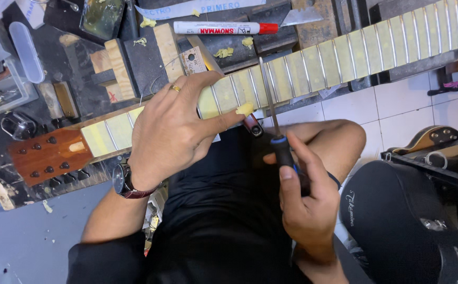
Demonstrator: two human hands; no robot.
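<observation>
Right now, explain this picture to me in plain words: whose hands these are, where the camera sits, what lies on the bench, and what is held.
There is one picture, taken by a camera worn on a person's head, looking down at their own two bare hands. No machine is involved.

Across the workbench lies a guitar neck with yellowish tape between its metal frets; its brown headstock is at the left.

The left hand, with a ring and a wristwatch, rests on the neck and pinches a small yellowish scrap.

The right hand holds a slim tool with a dark handle, its thin metal shaft pointing up across the neck.

Behind the neck lie a red-capped marker, wooden blocks and more yellowish scraps. A black instrument case stands at the lower right.
</observation>
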